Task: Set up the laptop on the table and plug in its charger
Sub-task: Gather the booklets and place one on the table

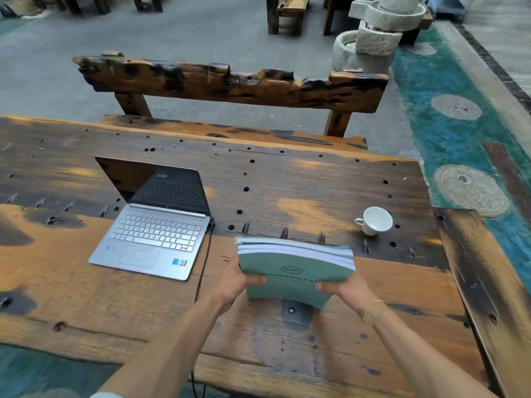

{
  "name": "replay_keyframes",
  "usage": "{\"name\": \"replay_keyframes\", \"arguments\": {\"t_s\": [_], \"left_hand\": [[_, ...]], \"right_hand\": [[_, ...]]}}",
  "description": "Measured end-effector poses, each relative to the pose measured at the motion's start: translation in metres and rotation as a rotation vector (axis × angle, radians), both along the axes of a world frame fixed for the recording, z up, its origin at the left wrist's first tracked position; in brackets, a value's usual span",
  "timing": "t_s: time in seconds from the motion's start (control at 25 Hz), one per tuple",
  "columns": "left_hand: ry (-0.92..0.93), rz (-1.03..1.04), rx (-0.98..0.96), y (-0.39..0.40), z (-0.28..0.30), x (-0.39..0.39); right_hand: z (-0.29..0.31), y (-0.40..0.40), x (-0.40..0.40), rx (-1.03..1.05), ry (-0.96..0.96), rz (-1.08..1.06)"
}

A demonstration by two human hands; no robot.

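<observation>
A silver laptop (152, 225) stands open on the wooden table (287, 191), left of centre, its screen dark. A black charger cable (203, 265) runs from the laptop's right rear corner down over the table's near edge. Right of the laptop, a stack of green-covered booklets (296, 268) is lifted and tilted above the tabletop. My left hand (234, 282) grips its near left edge and my right hand (349, 291) grips its near right edge, thumbs on the cover.
A white cup (375, 221) lies tipped on its side at the right of the table. A rough wooden bench (230, 84) stands behind the table's far edge. Stone millstones (379, 33) stand on the floor at the back right.
</observation>
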State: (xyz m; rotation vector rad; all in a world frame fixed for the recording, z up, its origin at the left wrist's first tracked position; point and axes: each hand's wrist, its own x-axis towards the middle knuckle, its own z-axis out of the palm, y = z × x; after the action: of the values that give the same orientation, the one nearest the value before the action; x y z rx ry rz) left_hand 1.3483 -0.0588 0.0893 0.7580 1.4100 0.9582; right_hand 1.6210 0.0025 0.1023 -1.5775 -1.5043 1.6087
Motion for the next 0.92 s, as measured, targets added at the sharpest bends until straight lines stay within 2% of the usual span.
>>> {"name": "replay_keyframes", "arguments": {"t_s": [0.12,0.28,0.52,0.72,0.92], "left_hand": [[-0.069,0.147,-0.014,0.007,-0.002,0.009],[-0.052,0.188,-0.013,0.014,-0.006,0.007],[0.069,0.021,0.016,0.008,-0.014,-0.009],[0.213,-0.143,-0.034,0.011,-0.019,-0.027],[0.376,-0.237,0.007,0.023,-0.019,-0.037]], "right_hand": [[-0.008,0.002,-0.005,-0.045,0.047,-0.077],[-0.007,0.012,-0.007,-0.015,0.049,-0.113],[-0.012,0.010,0.000,0.018,-0.019,-0.002],[-0.016,0.007,-0.004,0.040,-0.157,-0.014],[-0.018,0.010,-0.009,0.060,-0.240,-0.046]]}}
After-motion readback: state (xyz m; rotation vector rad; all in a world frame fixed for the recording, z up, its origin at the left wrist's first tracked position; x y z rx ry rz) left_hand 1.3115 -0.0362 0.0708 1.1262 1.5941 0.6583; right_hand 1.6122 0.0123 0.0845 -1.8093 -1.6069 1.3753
